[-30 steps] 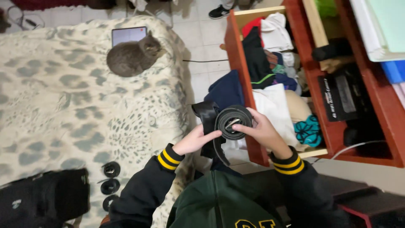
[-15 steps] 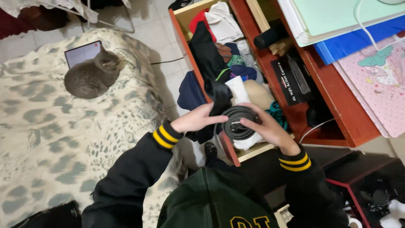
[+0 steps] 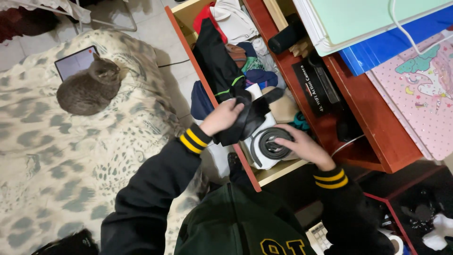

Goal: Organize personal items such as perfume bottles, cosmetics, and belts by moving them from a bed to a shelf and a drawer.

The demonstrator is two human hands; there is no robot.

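My right hand (image 3: 304, 147) grips a rolled black belt (image 3: 273, 144) and holds it low over white cloth at the near end of an open wooden drawer (image 3: 207, 94). My left hand (image 3: 226, 115) is closed on a shiny black fabric piece (image 3: 252, 118) that hangs across the drawer's left wall. Both sleeves are black with yellow-striped cuffs.
The drawer is stuffed with folded clothes (image 3: 236, 56). A grey cat (image 3: 87, 89) lies on the patterned bedspread (image 3: 71, 165) beside a tablet (image 3: 75, 61). At right, a red-brown shelf (image 3: 373, 141) holds a black box (image 3: 314, 87), with folders (image 3: 391, 42) above.
The rolled belt came down from in front of me into the near end of the drawer. My left hand lifted the shiny fabric up and away from it. The view shifted right.
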